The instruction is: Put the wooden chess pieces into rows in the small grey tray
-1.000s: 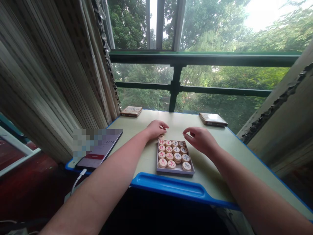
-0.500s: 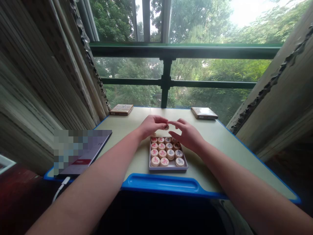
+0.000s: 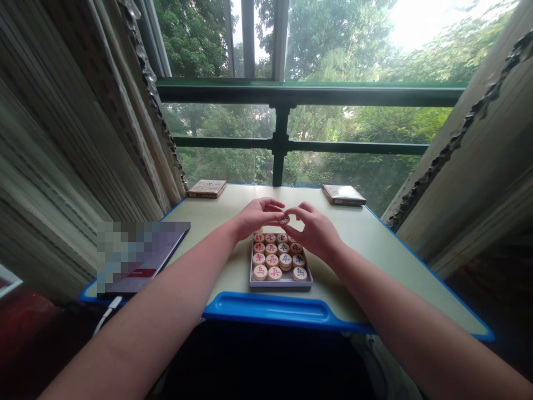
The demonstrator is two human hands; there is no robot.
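Above the far edge of a shallow box (image 3: 281, 283), a round wooden Chinese chess piece (image 3: 285, 220) is held between my two hands. My right hand (image 3: 315, 229) pinches it between thumb and forefinger. My left hand (image 3: 257, 216) has its thumb and fingertips at the piece's left side, and they seem still closed on it. Inside the box lie rows of Chinese chess pieces (image 3: 271, 260) with red characters to the left and dark ones to the right. The front row has a gap. My right hand hides part of the back right corner.
One flat box (image 3: 207, 189) lies at the table's far left and another flat box (image 3: 343, 194) at the far right. A laptop (image 3: 166, 250) with a white cable (image 3: 109, 311) is on the left. A blue tray edge (image 3: 270, 308) runs along the front.
My right thumb and forefinger have closed onto the chess piece that my left hand was holding. The whole view has shifted slightly.
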